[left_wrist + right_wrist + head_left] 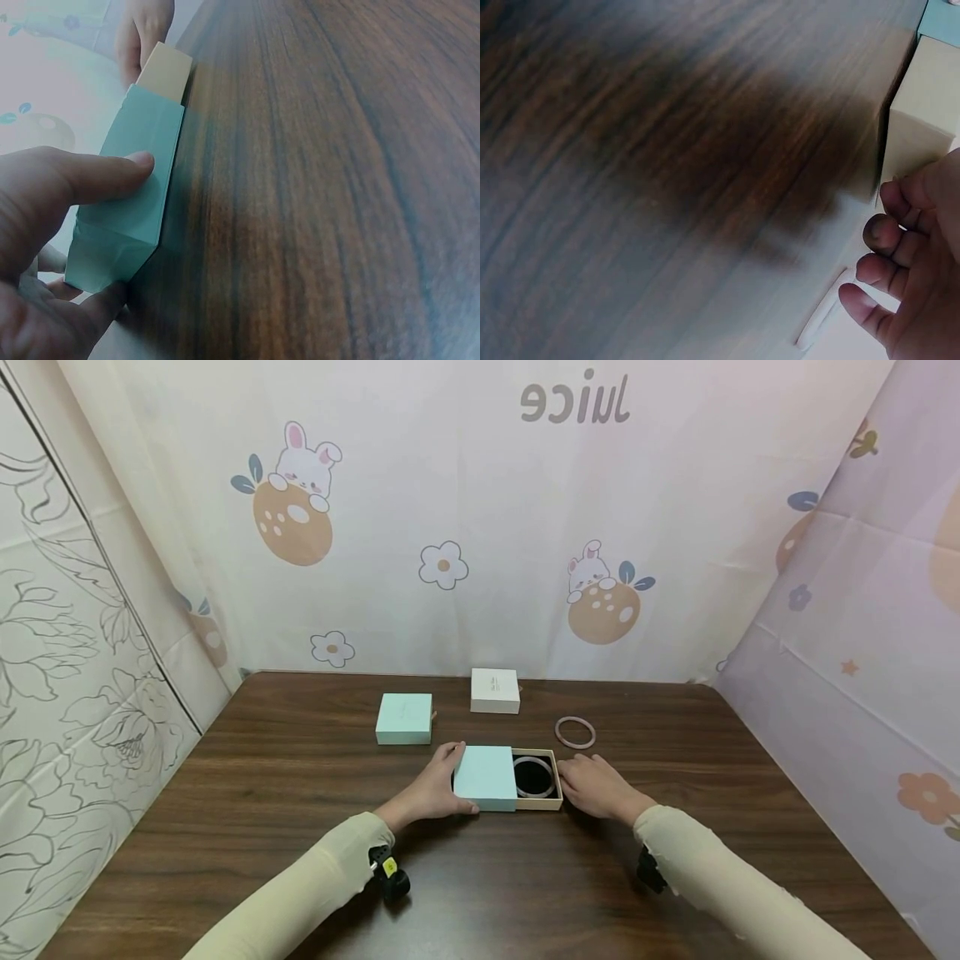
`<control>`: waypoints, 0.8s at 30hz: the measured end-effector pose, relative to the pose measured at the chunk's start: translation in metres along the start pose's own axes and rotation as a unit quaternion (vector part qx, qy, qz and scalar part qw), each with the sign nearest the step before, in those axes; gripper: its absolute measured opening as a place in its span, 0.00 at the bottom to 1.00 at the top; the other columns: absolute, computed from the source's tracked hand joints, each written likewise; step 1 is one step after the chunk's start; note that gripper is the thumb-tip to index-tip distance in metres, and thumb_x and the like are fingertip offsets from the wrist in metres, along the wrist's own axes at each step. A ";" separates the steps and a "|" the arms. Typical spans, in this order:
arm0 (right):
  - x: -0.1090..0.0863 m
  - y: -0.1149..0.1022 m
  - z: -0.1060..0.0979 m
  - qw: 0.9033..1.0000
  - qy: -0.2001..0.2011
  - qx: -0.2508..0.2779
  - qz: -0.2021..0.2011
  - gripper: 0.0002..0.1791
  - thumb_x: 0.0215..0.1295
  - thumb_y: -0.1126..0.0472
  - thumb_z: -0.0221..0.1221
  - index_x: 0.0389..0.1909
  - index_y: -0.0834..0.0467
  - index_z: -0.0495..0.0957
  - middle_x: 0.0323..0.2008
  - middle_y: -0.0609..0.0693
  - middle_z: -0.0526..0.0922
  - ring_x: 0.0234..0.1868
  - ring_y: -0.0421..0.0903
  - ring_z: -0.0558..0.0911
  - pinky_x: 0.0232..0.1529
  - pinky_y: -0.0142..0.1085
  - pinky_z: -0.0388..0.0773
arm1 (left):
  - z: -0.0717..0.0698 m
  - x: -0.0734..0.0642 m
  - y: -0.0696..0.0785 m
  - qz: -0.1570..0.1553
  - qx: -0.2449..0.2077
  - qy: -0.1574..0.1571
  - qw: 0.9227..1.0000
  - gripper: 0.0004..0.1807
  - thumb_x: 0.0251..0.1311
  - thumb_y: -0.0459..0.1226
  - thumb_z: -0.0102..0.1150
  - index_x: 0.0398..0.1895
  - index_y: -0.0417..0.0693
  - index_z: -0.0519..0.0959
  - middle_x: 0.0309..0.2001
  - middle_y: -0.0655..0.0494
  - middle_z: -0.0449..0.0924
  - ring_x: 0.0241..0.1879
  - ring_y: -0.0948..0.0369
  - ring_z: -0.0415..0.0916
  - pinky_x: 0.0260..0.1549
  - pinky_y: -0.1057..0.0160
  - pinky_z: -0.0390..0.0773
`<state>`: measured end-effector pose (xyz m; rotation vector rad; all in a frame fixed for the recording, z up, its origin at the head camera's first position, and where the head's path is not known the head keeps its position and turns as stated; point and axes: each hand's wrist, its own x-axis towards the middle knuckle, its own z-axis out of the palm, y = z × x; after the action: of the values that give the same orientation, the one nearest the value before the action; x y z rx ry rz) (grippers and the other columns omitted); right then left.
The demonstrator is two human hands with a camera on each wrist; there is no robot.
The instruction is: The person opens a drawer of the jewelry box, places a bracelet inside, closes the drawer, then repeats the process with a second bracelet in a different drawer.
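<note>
A pale turquoise box sleeve (485, 774) lies at mid-table with its cream drawer (539, 804) partly out to the right. Inside, a pale bangle (533, 795) circles a black cushion. My left hand (435, 785) grips the sleeve's left end, its thumb (120, 176) along the front side and its fingers round the end and back. At the drawer's outer end my right hand (597, 786) has its fingertips against the end face, the other fingers (881, 234) loosely curled; I cannot tell whether they pinch anything. A second bangle (575, 745) lies beyond that hand.
Behind the sleeve stand a closed turquoise box (404, 719) at the left and a closed white box (495, 691) near the table's far edge. The dark wooden table (300, 777) meets a printed curtain (450, 485) at the back and a purple-tinted one at the right.
</note>
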<state>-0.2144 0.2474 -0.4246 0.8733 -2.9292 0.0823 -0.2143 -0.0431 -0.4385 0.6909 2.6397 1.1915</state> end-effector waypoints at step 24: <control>0.008 -0.010 -0.003 1.000 -0.029 -0.009 0.005 0.10 0.70 0.61 0.50 0.29 0.56 0.75 0.26 0.47 0.78 0.33 0.49 0.75 0.38 0.47 0.69 | 0.000 0.000 0.000 0.005 0.000 0.000 1.000 0.58 0.46 0.40 0.75 0.73 0.32 0.47 0.69 0.36 0.48 0.65 0.44 0.56 0.58 0.48 0.64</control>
<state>-0.2158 0.2347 -0.4207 0.8724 -2.9832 0.0314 -0.2140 -0.0432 -0.4389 0.7037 2.6396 1.1947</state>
